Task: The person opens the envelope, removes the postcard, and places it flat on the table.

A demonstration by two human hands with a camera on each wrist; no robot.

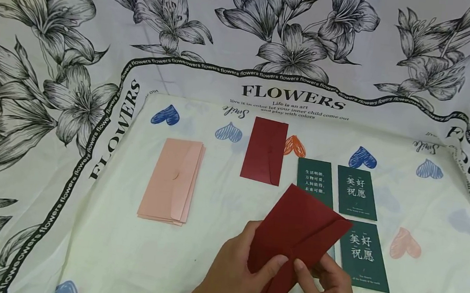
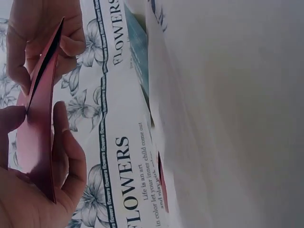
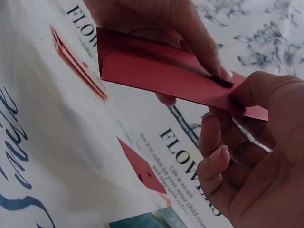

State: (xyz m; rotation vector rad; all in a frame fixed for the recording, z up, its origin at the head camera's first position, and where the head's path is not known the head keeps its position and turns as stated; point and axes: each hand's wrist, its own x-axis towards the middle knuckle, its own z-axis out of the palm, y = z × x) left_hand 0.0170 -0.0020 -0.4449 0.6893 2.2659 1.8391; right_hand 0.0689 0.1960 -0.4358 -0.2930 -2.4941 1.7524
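Observation:
A dark red envelope (image 1: 304, 219) is held tilted above the cloth. My left hand (image 1: 234, 266) grips its left side, thumb across the front and fingers behind. My right hand (image 1: 332, 288) pinches the envelope near its lower right edge, thumb on the flap side. In the left wrist view a dark gap runs along the flap of the envelope (image 2: 40, 137). Both thumbs come close together on the envelope (image 3: 156, 71) in the right wrist view. Partly behind it lies a green card (image 1: 315, 175) with white writing; two more green cards (image 1: 357, 191) lie to the right.
Another red envelope (image 1: 264, 150) lies flat at the back middle. A small stack of pink envelopes (image 1: 168, 178) rests to the left. Everything lies on a pale cloth (image 1: 111, 238) with printed hearts, lettering and a flower border.

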